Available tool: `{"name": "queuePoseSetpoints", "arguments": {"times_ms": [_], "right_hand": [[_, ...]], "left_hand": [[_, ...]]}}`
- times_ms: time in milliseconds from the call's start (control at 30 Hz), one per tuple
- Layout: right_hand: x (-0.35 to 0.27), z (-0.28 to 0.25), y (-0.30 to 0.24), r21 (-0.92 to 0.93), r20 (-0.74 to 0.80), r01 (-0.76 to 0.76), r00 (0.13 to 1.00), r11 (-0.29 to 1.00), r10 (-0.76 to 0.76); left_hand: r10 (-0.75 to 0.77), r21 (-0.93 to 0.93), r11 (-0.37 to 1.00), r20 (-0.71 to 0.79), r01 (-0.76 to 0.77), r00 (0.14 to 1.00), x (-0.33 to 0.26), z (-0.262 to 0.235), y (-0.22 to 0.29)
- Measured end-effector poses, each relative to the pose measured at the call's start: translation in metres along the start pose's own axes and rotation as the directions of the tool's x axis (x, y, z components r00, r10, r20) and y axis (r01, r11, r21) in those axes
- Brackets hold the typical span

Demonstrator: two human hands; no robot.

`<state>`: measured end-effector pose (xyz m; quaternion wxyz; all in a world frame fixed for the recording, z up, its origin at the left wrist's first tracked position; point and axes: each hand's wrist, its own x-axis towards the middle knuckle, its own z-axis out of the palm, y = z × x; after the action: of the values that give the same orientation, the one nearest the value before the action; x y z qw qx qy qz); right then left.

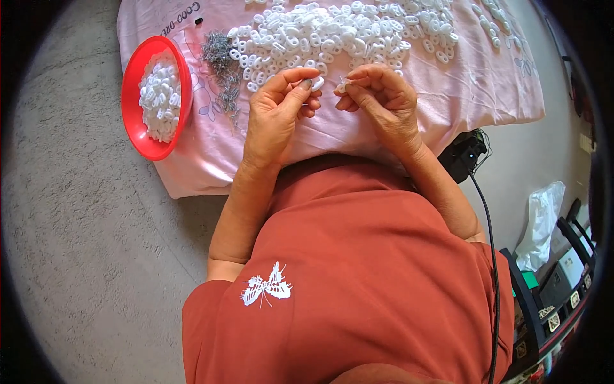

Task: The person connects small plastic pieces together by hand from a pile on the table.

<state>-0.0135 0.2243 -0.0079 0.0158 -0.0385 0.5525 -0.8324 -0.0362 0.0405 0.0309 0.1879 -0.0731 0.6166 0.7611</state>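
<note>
Between the thumb and fingers of my left hand (275,112) is a white oval plastic piece (317,83). My right hand (387,105) is closed in a pinch on a small white piece (343,86), mostly covered by the fingertips. Only a narrow gap parts the two hands, held over the near part of the table. Just beyond them spreads a heap of white oval plastic pieces with holes (332,35). To the left of the heap lies a tangled grey clump of thin strands (219,52).
A red plastic bowl (129,118) filled with small white pieces stands at the table's left edge. Pink printed cloth (448,105) covers the table. A black device with a cable (465,155) sits beyond my right forearm. A white plastic bag (539,224) is at far right.
</note>
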Motion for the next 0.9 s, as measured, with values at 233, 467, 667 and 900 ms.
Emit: {"name": "queuePoseSetpoints", "arguments": {"times_ms": [233,467,667,900], "right_hand": [[0.001,0.002,-0.003,-0.007,-0.023,-0.032,0.999,0.999,0.032],[0.001,0.001,-0.003,-0.009,-0.036,-0.035,0.999,0.999,0.034],[0.001,0.001,-0.002,0.02,-0.034,-0.042,0.999,0.999,0.042],[0.002,-0.001,-0.005,0.077,-0.027,-0.06,0.998,0.995,0.062]], "left_hand": [[0.163,0.53,0.835,0.019,-0.148,0.986,-0.005,0.002,0.002],[0.376,0.81,0.377,0.31,-0.449,0.873,-0.002,0.017,-0.003],[0.309,0.808,0.367,0.362,-0.461,0.88,0.0,0.013,0.002],[0.346,0.832,0.391,0.263,-0.393,0.901,-0.003,0.014,0.007]]}}
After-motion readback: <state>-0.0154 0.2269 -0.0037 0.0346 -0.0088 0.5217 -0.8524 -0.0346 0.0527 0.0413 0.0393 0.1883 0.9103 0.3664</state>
